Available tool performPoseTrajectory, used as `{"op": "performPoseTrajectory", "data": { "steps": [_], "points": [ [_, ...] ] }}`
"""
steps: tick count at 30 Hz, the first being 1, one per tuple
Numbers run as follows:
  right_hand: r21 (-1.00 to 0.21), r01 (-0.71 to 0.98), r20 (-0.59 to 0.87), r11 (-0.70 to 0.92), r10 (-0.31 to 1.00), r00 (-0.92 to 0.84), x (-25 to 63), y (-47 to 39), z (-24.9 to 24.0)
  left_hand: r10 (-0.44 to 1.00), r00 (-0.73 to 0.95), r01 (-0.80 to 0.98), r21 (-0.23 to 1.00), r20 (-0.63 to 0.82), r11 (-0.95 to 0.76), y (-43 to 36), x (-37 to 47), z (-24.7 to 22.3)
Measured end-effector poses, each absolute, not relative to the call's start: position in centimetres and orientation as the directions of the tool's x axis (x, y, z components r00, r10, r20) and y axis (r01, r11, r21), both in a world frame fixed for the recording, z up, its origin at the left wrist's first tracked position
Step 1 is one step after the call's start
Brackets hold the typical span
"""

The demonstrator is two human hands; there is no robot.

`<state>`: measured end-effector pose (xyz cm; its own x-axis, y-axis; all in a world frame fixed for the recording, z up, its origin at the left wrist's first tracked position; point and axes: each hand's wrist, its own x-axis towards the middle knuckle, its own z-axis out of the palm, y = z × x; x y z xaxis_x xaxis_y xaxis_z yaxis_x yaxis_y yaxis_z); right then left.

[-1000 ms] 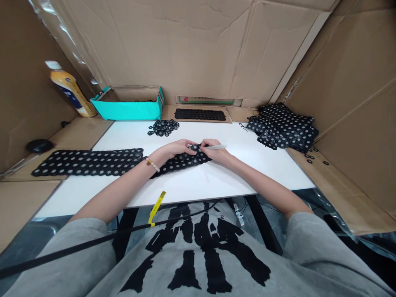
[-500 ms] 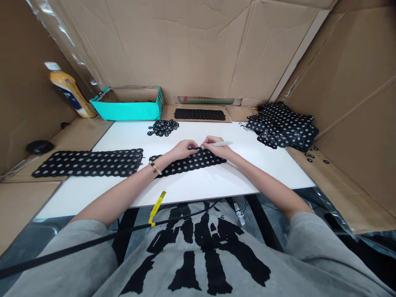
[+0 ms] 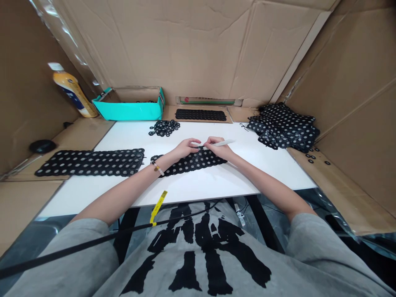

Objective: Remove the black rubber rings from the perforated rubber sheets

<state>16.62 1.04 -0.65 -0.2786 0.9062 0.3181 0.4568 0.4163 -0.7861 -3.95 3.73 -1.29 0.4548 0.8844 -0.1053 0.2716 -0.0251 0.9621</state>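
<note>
A black strip with rows of pale dots (image 3: 192, 163) lies on the white board (image 3: 198, 185) under both hands. My left hand (image 3: 186, 148) is at the strip's upper edge, fingers curled round it and thumb and index finger a little apart. My right hand (image 3: 217, 147) is closed on a white pen-like tool (image 3: 225, 142), whose tip points left toward my left fingertips at that edge. Whatever small part lies between the fingertips is too small to make out.
A second dotted strip (image 3: 93, 163) lies at left, small black rings (image 3: 163, 128) behind my hands. Further back are a teal box (image 3: 128, 111), a black strip (image 3: 201, 115) and a bottle (image 3: 74, 91). Dotted pieces (image 3: 284, 126) are piled at right, beside several loose rings.
The left index finger has lifted a little from the strip's edge, opening a gap to the thumb. The right hand still holds the tool. The whole view has shifted slightly.
</note>
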Motion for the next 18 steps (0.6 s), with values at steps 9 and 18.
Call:
{"op": "performPoseTrajectory", "data": {
  "steps": [9,18],
  "points": [
    [-0.714,0.543,0.347,0.442,0.897,-0.273,15.8,0.4,-1.0,0.88,0.447,0.198,0.977,-0.16,0.077,3.7,-4.0,-1.0],
    [-0.689,0.575,0.362,0.44,0.897,-0.253,15.8,1.1,-1.5,0.896,0.415,0.236,0.97,-0.157,0.06,4.1,-4.5,-0.3]
  ]
}}
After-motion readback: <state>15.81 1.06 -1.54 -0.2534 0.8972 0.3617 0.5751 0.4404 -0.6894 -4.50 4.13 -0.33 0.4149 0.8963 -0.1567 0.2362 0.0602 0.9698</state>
